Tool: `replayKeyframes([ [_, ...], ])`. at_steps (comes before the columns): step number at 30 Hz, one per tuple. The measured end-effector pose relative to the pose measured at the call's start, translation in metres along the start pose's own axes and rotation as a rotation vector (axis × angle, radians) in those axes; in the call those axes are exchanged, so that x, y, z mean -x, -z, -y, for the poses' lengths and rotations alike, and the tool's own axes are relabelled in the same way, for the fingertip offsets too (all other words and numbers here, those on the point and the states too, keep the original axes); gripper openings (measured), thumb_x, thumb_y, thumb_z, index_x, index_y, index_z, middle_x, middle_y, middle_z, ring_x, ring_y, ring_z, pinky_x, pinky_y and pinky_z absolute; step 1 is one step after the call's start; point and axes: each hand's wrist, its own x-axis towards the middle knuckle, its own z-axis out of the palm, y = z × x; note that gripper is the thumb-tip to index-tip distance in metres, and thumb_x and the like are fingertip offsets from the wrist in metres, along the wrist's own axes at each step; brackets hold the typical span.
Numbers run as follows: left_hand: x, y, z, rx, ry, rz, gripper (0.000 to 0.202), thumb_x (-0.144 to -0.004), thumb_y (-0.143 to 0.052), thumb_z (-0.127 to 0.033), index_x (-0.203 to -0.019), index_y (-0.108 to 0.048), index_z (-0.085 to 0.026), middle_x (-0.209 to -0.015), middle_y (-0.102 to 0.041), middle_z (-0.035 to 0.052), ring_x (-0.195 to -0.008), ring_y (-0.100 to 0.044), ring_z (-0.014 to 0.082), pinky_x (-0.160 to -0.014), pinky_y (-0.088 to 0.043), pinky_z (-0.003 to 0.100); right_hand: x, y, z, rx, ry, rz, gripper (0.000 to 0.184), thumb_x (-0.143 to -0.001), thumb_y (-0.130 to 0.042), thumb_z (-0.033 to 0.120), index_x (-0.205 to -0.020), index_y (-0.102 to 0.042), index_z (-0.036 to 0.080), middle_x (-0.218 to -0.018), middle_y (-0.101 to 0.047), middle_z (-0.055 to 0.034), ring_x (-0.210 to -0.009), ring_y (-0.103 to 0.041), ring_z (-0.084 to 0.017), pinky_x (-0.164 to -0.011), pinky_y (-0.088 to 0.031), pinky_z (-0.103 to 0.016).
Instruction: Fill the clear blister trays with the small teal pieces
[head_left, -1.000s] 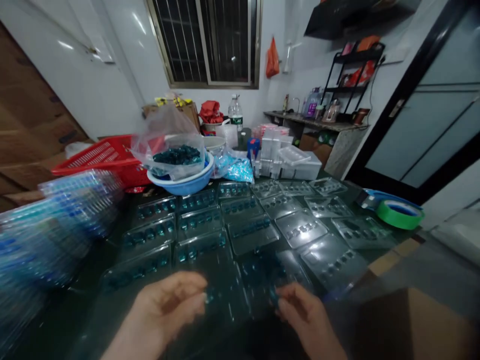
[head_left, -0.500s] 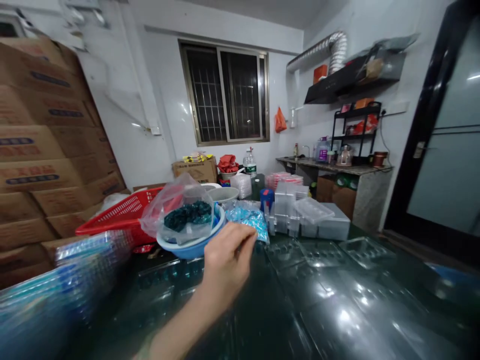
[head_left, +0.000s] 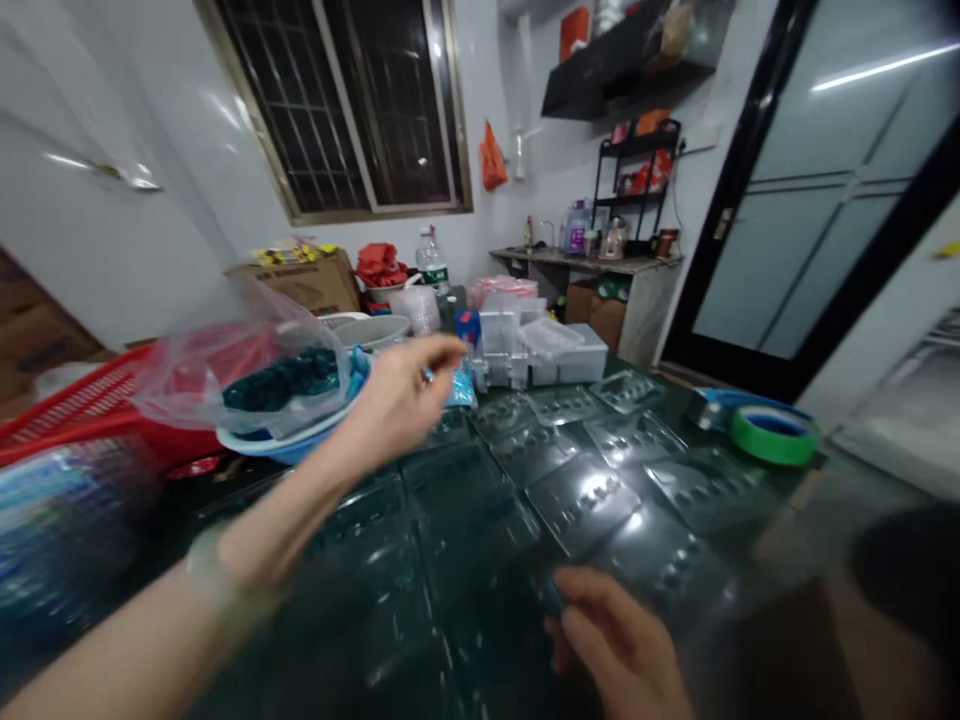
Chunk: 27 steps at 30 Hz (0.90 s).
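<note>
Green tape roll (head_left: 772, 436) at right; red plastic basket (head_left: 67, 410) far left; water bottle (head_left: 431, 260) beside cardboard box (head_left: 300, 285); barred window (head_left: 337, 100) behind; black wire shelf (head_left: 637, 145) near glass door (head_left: 795, 180).

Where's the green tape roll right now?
In the head view, the green tape roll lies at the right end of the dark table, just right of the clear blister trays.

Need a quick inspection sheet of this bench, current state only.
surface: dark glossy tabletop.
job's things: clear plastic blister trays in rows; dark teal pieces in a clear plastic bag, in a blue basin.
hands: left hand pinches a small blurred piece above the trays; right hand sits low beside a small teal piece, grip unclear.
clutter: red plastic basket; green tape roll; stacked clear plastic boxes.
cables: thin dark cord on the wall by the black rack.
surroundings: cardboard box, barred window, glass door.
</note>
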Motion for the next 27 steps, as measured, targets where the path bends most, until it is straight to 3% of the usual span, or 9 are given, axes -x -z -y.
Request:
replayKeyframes([
  [2, 0.055, -0.023, -0.026, 0.140, -0.013, 0.212, 0.021, -0.079, -0.048, -0.021, -0.092, -0.064, -0.016, -0.074, -0.065, -0.0017, -0.062, -0.057, 0.0097, -0.056, -0.044, 0.018, 0.006, -0.009, -0.001, -0.121, 0.038, -0.017, 0.021, -0.073, -0.062, 0.030, -0.091, -0.059, 0.020, -0.076, -0.061, -0.0032, -0.060, -0.058, -0.015, -0.055, -0.048, -0.027],
  [4, 0.103, -0.036, -0.043, 0.402, 0.109, 0.433, 0.021, -0.080, -0.047, -0.023, -0.093, -0.063, -0.018, -0.079, -0.064, 0.0009, -0.066, -0.058, 0.0119, -0.057, -0.045, 0.020, 0.011, -0.019, 0.001, -0.203, 0.087, -0.014, 0.019, -0.074, -0.061, 0.026, -0.092, -0.058, 0.020, -0.080, -0.061, -0.0026, -0.064, -0.058, -0.014, -0.055, -0.048, -0.025],
  [6, 0.137, -0.041, -0.049, 0.536, 0.170, 0.484, 0.019, -0.081, -0.046, -0.020, -0.085, -0.064, -0.018, -0.082, -0.062, 0.0022, -0.072, -0.058, 0.0130, -0.062, -0.045, 0.022, 0.017, -0.030, 0.004, -0.229, 0.119, 0.007, 0.018, -0.074, -0.062, 0.022, -0.092, -0.058, 0.020, -0.078, -0.061, -0.0015, -0.062, -0.058, -0.012, -0.054, -0.048, -0.023],
  [8, 0.156, -0.040, -0.047, 0.579, 0.220, 0.426, 0.018, -0.080, -0.047, -0.019, -0.079, -0.064, -0.017, -0.080, -0.059, 0.0030, -0.073, -0.057, 0.0139, -0.065, -0.044, 0.023, 0.025, -0.039, 0.005, -0.212, 0.142, 0.030, 0.017, -0.074, -0.062, 0.020, -0.091, -0.059, 0.019, -0.077, -0.061, -0.0012, -0.059, -0.057, -0.011, -0.054, -0.049, -0.023],
  [14, 0.177, -0.036, -0.027, 0.714, 0.337, 0.291, 0.007, -0.074, -0.057, -0.018, -0.071, -0.062, -0.015, -0.076, -0.054, 0.0026, -0.070, -0.052, 0.0136, -0.062, -0.041, 0.024, 0.035, -0.051, -0.002, -0.134, 0.165, 0.083, 0.015, -0.072, -0.062, 0.018, -0.087, -0.062, 0.018, -0.081, -0.061, -0.0020, -0.063, -0.058, -0.012, -0.050, -0.050, -0.021],
  [19, 0.185, -0.038, -0.013, 0.875, 0.429, 0.358, 0.013, -0.075, -0.058, -0.023, -0.066, -0.062, -0.015, -0.074, -0.051, 0.0008, -0.059, -0.045, 0.0088, -0.051, -0.036, 0.020, 0.031, -0.054, -0.004, -0.198, 0.091, 0.221, 0.017, -0.070, -0.064, 0.017, -0.087, -0.061, 0.017, -0.070, -0.057, 0.0008, -0.051, -0.053, -0.008, -0.043, -0.047, -0.019],
  [23, 0.185, -0.040, -0.004, 0.891, 0.432, 0.382, 0.013, -0.075, -0.057, -0.025, -0.070, -0.066, -0.016, -0.078, -0.049, 0.0018, -0.065, -0.047, 0.0104, -0.055, -0.037, 0.021, 0.026, -0.056, -0.010, -0.276, -0.012, 0.368, 0.025, -0.069, -0.065, 0.020, -0.092, -0.059, 0.015, -0.066, -0.056, 0.0007, -0.049, -0.052, -0.009, -0.040, -0.046, -0.020],
  [27, 0.186, -0.044, 0.000, 0.817, 0.391, 0.372, 0.015, -0.075, -0.057, -0.025, -0.067, -0.066, -0.016, -0.075, -0.047, 0.0017, -0.068, -0.048, 0.0125, -0.061, -0.038, 0.024, 0.026, -0.059, -0.021, -0.292, -0.071, 0.353, 0.018, -0.069, -0.065, 0.022, -0.083, -0.058, 0.012, -0.055, -0.053, 0.0025, -0.044, -0.048, -0.007, -0.037, -0.043, -0.018],
])
